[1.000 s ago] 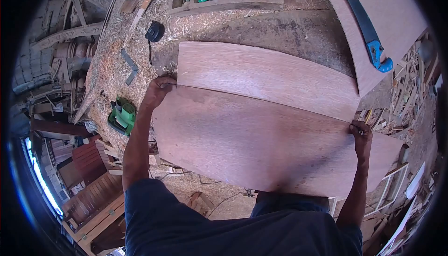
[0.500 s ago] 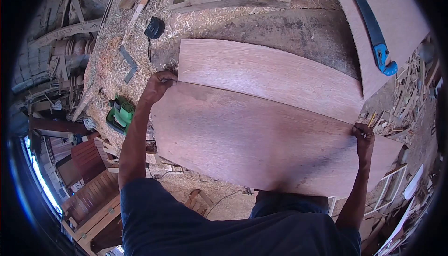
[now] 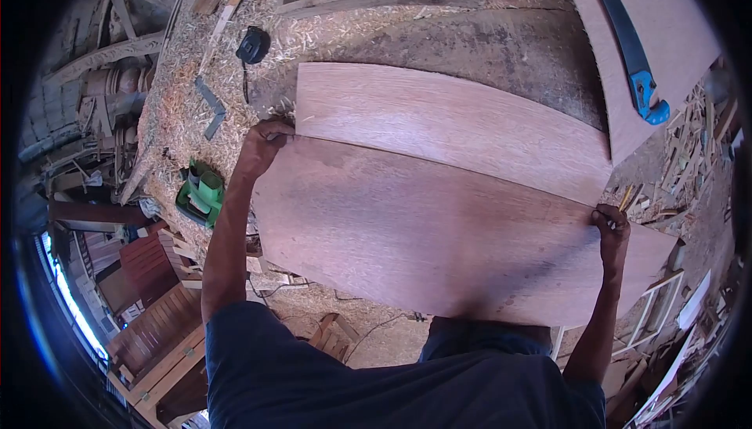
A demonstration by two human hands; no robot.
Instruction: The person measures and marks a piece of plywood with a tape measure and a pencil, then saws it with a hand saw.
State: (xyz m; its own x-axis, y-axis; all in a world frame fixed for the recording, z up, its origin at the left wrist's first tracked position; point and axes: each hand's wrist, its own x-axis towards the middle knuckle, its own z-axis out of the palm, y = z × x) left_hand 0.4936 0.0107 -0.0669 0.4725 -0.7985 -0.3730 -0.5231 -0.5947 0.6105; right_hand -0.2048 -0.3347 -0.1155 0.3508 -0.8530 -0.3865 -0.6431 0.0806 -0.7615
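The left hand [image 3: 269, 146] is nearly closed, thumb and fingertips pinched at one end of the seam between a curved plywood strip [image 3: 439, 116] and a larger plywood sheet [image 3: 392, 225]. The right hand [image 3: 611, 225] pinches similarly at the strip's other lower corner. Both seem to grip panel edges; which panel is unclear.

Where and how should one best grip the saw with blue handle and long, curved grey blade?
Likely by the blue handle, with the right hand, from the near side: the handle end lies nearer, and the curved blade points away.
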